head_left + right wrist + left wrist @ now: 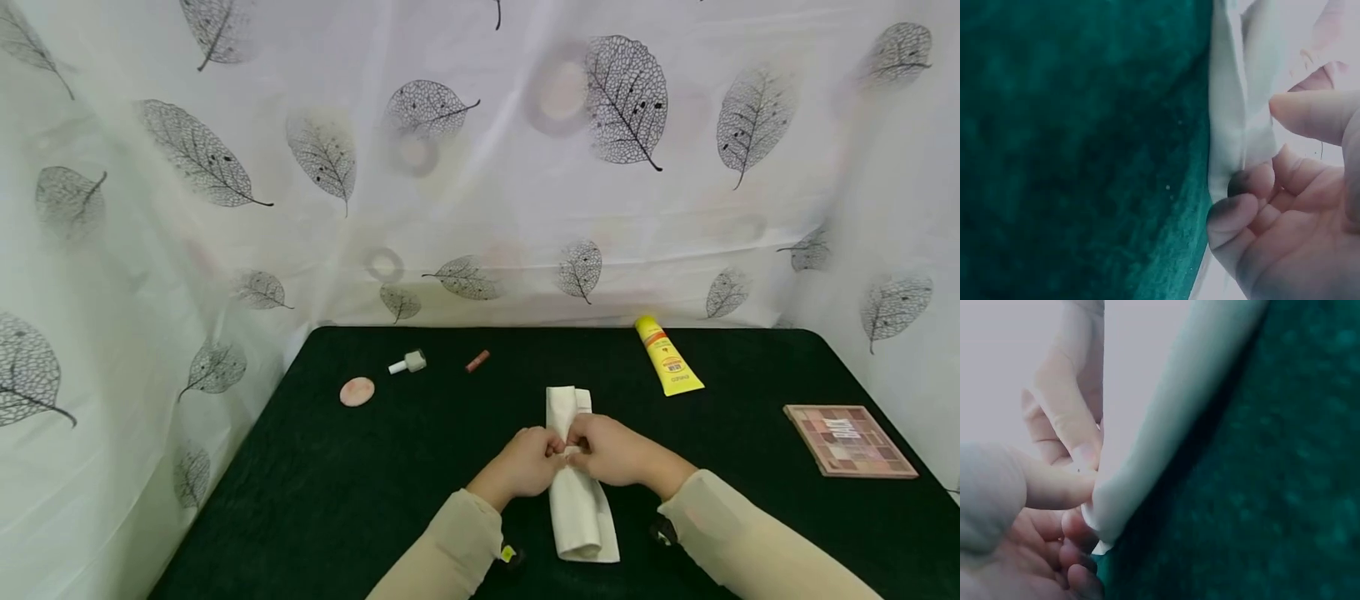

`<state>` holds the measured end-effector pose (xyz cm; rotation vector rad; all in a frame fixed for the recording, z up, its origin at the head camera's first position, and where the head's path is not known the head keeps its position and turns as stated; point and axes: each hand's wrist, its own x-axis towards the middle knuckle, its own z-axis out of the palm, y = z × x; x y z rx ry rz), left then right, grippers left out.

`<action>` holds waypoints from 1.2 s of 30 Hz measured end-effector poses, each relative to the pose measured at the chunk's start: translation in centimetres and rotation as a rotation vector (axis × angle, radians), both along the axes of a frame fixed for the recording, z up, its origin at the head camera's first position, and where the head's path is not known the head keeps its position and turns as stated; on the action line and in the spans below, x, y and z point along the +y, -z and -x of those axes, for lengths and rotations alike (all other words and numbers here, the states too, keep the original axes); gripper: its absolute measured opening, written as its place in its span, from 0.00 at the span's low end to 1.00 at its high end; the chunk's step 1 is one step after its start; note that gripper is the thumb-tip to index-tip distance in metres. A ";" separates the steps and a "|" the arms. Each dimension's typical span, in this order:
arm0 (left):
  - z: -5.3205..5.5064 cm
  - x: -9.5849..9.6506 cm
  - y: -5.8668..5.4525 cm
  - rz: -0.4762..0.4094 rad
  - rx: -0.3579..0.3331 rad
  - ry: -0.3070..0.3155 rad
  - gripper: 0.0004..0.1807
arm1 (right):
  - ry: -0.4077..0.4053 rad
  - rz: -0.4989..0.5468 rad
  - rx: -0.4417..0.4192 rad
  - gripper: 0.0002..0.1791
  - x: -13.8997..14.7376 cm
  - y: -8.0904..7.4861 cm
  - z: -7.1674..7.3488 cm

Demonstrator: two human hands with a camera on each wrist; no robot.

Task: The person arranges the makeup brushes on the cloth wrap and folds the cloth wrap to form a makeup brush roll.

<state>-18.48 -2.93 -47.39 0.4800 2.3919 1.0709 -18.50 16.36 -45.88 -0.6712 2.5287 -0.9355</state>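
A long strip of folded white cloth [581, 521] lies lengthwise on the dark green table cover, its near end showing rolled layers. My left hand [531, 461] pinches its left side around the middle. Opposite, my right hand [617, 450] pinches it from the right, and the fingertips of both hands nearly meet over it. In the left wrist view the thumb [1060, 489] presses on the white cloth [1141, 425] with fingers curled beneath the edge. The right wrist view has the fingers [1235, 219] curled at the cloth's lower edge, thumb on its face.
Along the back lie a round pink disc [357, 392], a nail polish bottle [408, 362], a small reddish-brown tube [477, 361] and a yellow squeeze tube [669, 358]. An eyeshadow palette [851, 442] lies at the right. A leaf-patterned curtain [517, 192] surrounds the table.
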 end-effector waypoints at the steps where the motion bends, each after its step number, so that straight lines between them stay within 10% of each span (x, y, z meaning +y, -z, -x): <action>1: 0.0 0.0 0.0 -0.006 -0.005 -0.008 0.09 | 0.000 0.001 0.004 0.02 0.1 0.0 0.1; 7: 0.5 -0.7 0.1 -0.011 0.003 0.034 0.05 | 0.028 0.018 -0.011 0.05 0.7 0.2 0.3; 17: -0.1 -3.2 -1.0 0.366 0.151 0.198 0.25 | 0.142 -0.022 -0.095 0.08 1.7 0.2 -0.6; 24: 0.3 -7.7 -0.2 0.516 0.287 0.095 0.30 | 0.230 -0.071 -0.041 0.20 5.0 -0.6 -2.7; 36: 1.1 -13.6 -1.4 0.466 0.308 -0.112 0.38 | 0.423 -0.314 0.277 0.47 12.1 -3.1 -4.7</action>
